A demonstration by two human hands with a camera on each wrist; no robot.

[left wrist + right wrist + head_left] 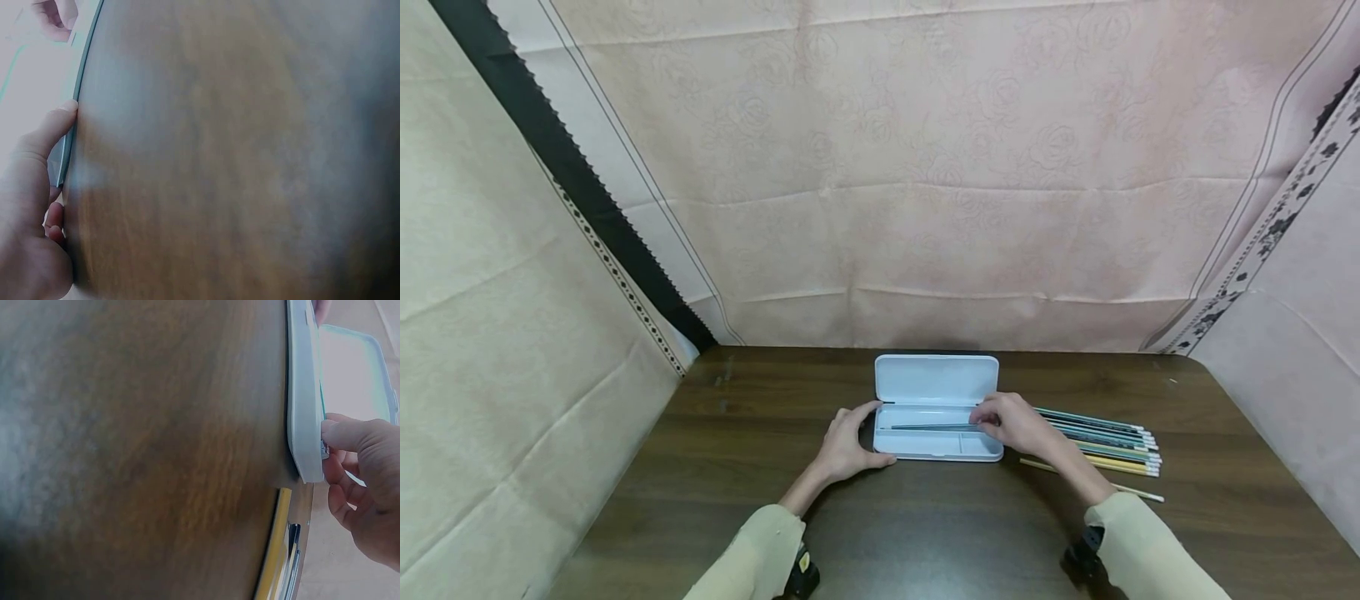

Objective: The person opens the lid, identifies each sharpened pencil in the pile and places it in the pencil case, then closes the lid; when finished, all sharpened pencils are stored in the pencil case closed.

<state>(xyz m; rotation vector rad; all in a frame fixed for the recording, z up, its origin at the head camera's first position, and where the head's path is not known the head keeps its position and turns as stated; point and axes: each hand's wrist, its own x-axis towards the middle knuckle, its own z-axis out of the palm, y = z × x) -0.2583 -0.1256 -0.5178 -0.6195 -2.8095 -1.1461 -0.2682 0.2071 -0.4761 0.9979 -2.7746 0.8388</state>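
A light blue pencil case (938, 452) lies with its lid (937, 379) raised at the back. My left hand (842, 446) holds its left end, thumb at the front corner and fingers at the back. In the left wrist view the thumb (56, 128) presses the front edge. Over the case's right part, my right hand (1009, 418) pinches the end of a slim blue-green pencil (925, 427) that lies lengthwise along the tray. The right wrist view shows thumb and fingers at that end, just above the case's wall (303, 400).
To the right lies a row of pencils (1120, 442), teal, blue and yellow with pale ends, partly hidden by my right forearm. One pale pencil (1138, 493) lies apart, nearer the front. Beneath is a dark wooden table (925, 525); patterned cloth (925, 208) hangs behind and at both sides.
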